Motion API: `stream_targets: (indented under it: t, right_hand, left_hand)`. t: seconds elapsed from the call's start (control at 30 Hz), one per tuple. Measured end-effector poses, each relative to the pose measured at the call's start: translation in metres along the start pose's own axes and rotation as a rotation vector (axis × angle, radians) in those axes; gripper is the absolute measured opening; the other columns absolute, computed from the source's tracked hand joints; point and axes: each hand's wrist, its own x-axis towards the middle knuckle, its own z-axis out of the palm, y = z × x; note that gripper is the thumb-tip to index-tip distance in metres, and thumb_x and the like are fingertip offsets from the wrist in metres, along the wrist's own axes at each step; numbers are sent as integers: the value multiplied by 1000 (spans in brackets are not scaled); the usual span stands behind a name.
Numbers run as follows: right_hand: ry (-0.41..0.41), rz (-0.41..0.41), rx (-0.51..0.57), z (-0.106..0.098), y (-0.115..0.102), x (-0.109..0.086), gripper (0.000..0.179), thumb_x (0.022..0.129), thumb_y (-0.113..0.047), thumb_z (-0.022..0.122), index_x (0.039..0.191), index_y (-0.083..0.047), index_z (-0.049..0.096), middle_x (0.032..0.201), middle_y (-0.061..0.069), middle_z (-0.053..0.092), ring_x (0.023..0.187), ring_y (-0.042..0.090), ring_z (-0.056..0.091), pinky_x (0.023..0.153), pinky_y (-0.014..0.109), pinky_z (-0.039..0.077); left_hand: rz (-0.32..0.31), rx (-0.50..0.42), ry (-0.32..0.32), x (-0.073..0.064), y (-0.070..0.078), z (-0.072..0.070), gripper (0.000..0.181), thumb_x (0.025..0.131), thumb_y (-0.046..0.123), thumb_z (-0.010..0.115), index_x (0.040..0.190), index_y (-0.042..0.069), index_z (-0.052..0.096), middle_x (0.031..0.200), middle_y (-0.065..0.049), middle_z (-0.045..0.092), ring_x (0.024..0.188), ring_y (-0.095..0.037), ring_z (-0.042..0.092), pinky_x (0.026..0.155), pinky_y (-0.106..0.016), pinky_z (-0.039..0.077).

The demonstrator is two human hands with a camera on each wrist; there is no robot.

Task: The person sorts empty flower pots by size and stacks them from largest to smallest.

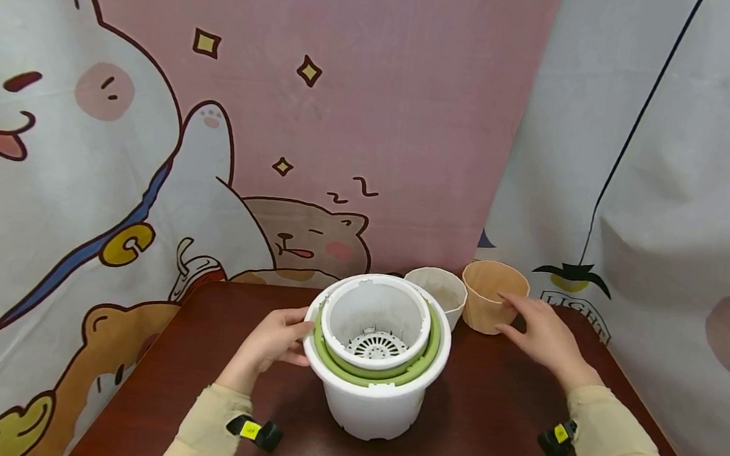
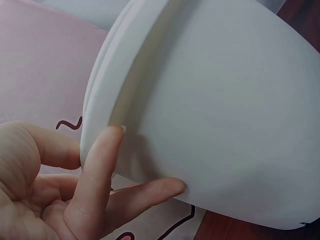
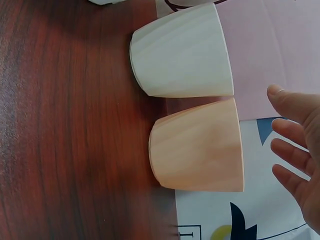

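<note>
A large white flowerpot [image 1: 370, 409] stands on the table with a green flowerpot [image 1: 436, 339] nested inside it. Inside the green one sits a smaller white flowerpot [image 1: 376, 307] with a slotted bottom. My left hand [image 1: 273, 339] grips the large pot's rim at its left side; the left wrist view has fingers above and below that rim [image 2: 102, 90]. Over toward the right, my right hand [image 1: 543, 334] hovers beside a peach-orange pot [image 3: 200, 150], thumb and fingers spread, apart from it in the right wrist view. A cream pot [image 3: 185, 55] stands beside the orange one.
The dark red-brown wooden table [image 1: 483, 441] carries all the pots, the cream and orange ones along its back edge. Behind it hangs a pink and white cloth [image 1: 414, 116] printed with cartoon animals. Another white cloth hangs at the right.
</note>
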Motion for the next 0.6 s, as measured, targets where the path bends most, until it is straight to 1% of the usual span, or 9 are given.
stream_targets:
  t: [0.3, 0.6]
  right_hand:
    - [-36, 4, -45, 2, 7, 10, 62, 84, -21, 80, 137, -3, 55, 127, 23, 60, 111, 43, 53, 93, 63, 45]
    - [-31, 0, -80, 10, 11, 17, 66, 82, -23, 82, 138, -4, 54, 130, 24, 58, 111, 44, 53, 91, 62, 47]
  left_hand:
    - [-3, -4, 2, 0, 0, 0, 46, 100, 13, 58, 142, -3, 50, 98, -15, 65, 68, -22, 68, 57, -37, 62]
    - [-6, -1, 3, -1, 1, 1, 46, 100, 14, 58, 142, -3, 50, 100, -15, 65, 69, -22, 68, 57, -38, 62]
